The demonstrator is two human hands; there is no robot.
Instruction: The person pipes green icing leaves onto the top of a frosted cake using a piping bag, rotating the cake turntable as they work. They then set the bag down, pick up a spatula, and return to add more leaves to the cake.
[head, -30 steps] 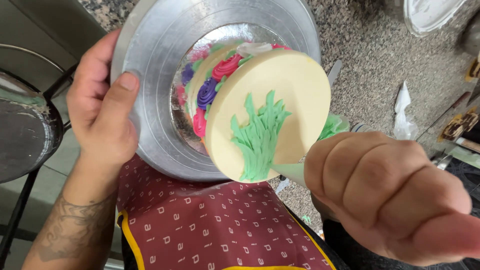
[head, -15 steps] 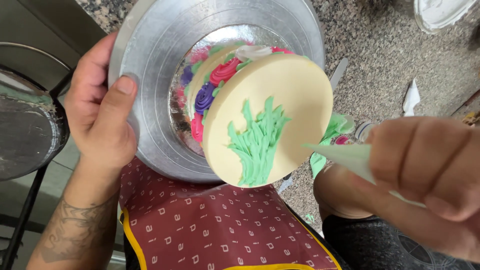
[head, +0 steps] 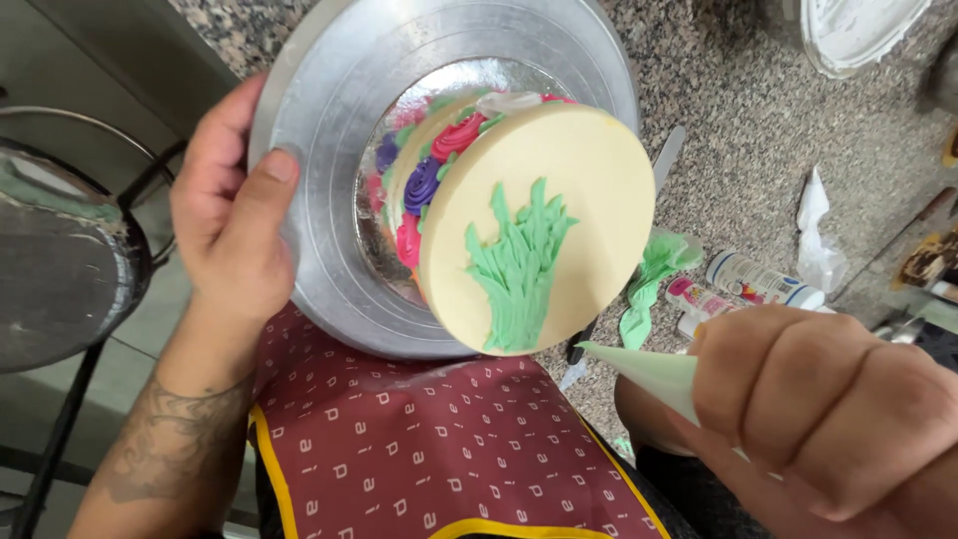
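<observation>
The left hand [head: 235, 215] holds the rim of a round silver cake board [head: 329, 150], with the thumb lying flat on its front face and the other fingers behind the edge. The board is tilted strongly toward the camera, and its lower edge is at the dark red apron [head: 429, 439] with a yellow border. On the board sits a round cake [head: 559, 215] with a smooth cream-yellow top. Green stems of icing [head: 519, 265] are drawn on this top, spreading upward from the lower edge. Around the side of the cake there are icing flowers [head: 431, 180] in purple, pink and red, with small green leaves between them.

The right hand [head: 828, 409] is closed in a fist around a piping bag [head: 644, 371] filled with pale green icing. The tip of the bag points left, toward the lower edge of the cake, and it is just beside the cake but does not touch it.

Behind the cake is a speckled stone bench [head: 728, 120]. On it lie a second green piping bag [head: 654, 274], some small bottles [head: 743, 284], a crumpled white paper [head: 818, 240] and, at the top right corner, a white bowl [head: 858, 30]. A knife [head: 667, 158] is partly hidden behind the cake. At the left stands a round dark stool [head: 60, 269].
</observation>
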